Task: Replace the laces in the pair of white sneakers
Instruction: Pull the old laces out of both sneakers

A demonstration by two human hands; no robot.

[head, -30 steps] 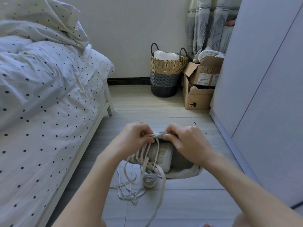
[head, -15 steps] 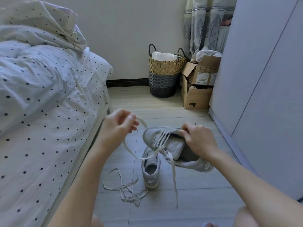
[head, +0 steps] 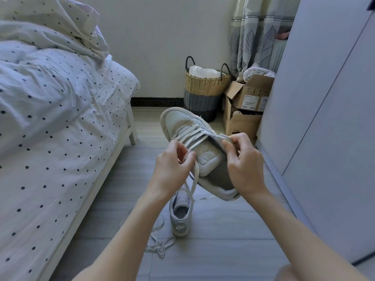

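A polka-dot bed (head: 50, 138) fills the left. Beside it on the floor (head: 223, 240) lie a loose lace (head: 160, 245) and the second sneaker (head: 179, 217). The left hand (head: 172, 169) pinches the limp, flat lace (head: 192, 179); best gripped near its tip. The right hand (head: 242, 163) grips the light sneaker (head: 194, 145) at its collar, held above the floor.

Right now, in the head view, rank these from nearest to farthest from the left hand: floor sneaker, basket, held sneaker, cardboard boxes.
From the left hand:
1. Held sneaker, touching, just right.
2. Floor sneaker, below it.
3. Basket, by the far wall.
4. Cardboard boxes, far right.
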